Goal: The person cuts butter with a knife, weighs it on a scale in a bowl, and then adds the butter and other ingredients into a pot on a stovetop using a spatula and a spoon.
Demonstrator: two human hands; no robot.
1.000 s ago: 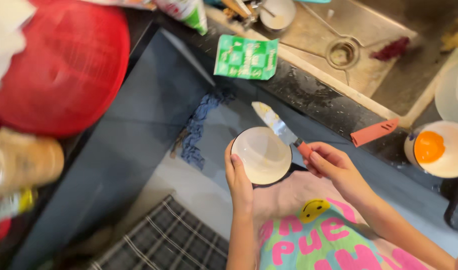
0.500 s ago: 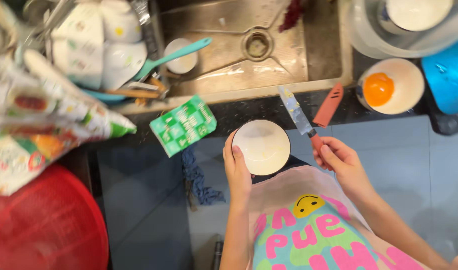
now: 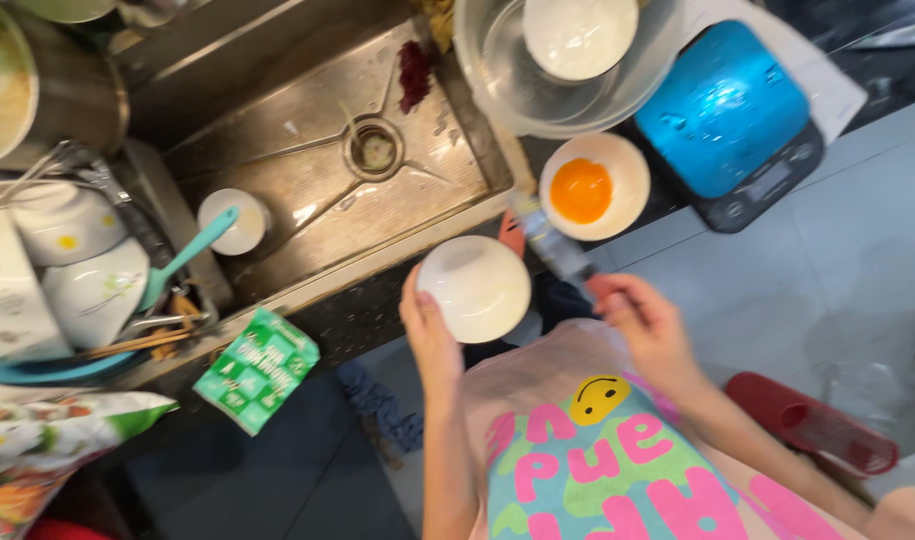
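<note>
A: Left hand (image 3: 429, 335) — grip clamped on the small white bowl (image 3: 474, 288), fingers curled around its near-left rim. Bowl was held over the dark tabletop (image 3: 362, 315) edge, just in front of the steel sink (image 3: 307, 150).

B: Right hand (image 3: 649, 325)?

A: Grip closed around the reddish handle of a knife (image 3: 555, 246). Blade was blurred, pointing up and away towards the bowl with the egg yolk (image 3: 593, 187), tip near that bowl's rim.

B: Contact between knife and held bowl?

A: Could not tell; blade sat just right of it.

B: Surroundings?

A: Blue kitchen scale (image 3: 729, 115) right of the yolk bowl. Clear mixing bowl (image 3: 565, 62) behind, holding a white dish. Cup with teal spatula (image 3: 187, 256) in the sink. Green packet (image 3: 256, 369) on the tabletop, left of the hands.
</note>
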